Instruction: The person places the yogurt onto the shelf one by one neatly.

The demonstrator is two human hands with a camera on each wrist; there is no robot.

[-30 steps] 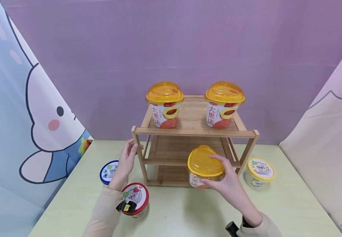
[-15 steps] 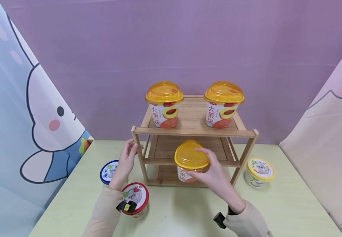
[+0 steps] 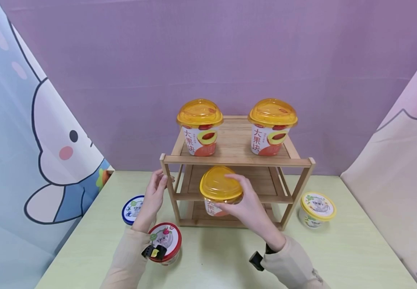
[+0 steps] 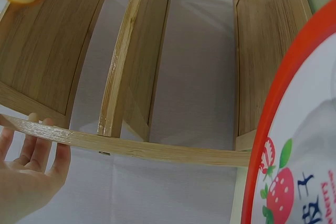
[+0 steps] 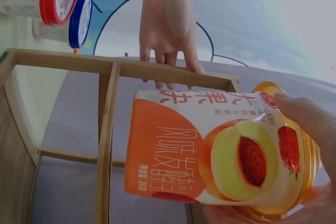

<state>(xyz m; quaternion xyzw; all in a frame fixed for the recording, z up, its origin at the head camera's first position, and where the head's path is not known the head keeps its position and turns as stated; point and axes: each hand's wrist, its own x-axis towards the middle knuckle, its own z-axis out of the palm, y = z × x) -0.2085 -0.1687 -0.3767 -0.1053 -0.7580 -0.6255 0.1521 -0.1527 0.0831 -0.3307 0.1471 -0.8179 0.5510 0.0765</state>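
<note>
My right hand [image 3: 248, 206] grips a yogurt cup [image 3: 220, 188] with a domed yellow lid, thumb and fingers around the lid's rim. In the head view the cup is upright in front of the wooden rack [image 3: 235, 161], overlapping its middle shelf. The right wrist view shows the cup's peach picture [image 5: 244, 156] close up. At the rack's left front post, my left hand [image 3: 155, 192] holds on with its fingers hooked around the wood; those fingers [image 4: 39, 153] show behind the post in the left wrist view. Two matching cups, the left one [image 3: 200, 127] and the right one [image 3: 272, 127], stand on the top shelf.
A red-lidded tub [image 3: 165, 243] stands by my left forearm. Behind the left wrist is a blue-lidded tub [image 3: 131, 209], partly hidden. A yellow-lidded tub [image 3: 316, 209] stands right of the rack. Printed cloth hangs on both sides, and a purple cloth [image 3: 208, 60] behind.
My right hand has carried the yogurt cup leftward and slightly up across the rack's front. The left hand and the cups on top have kept their places.
</note>
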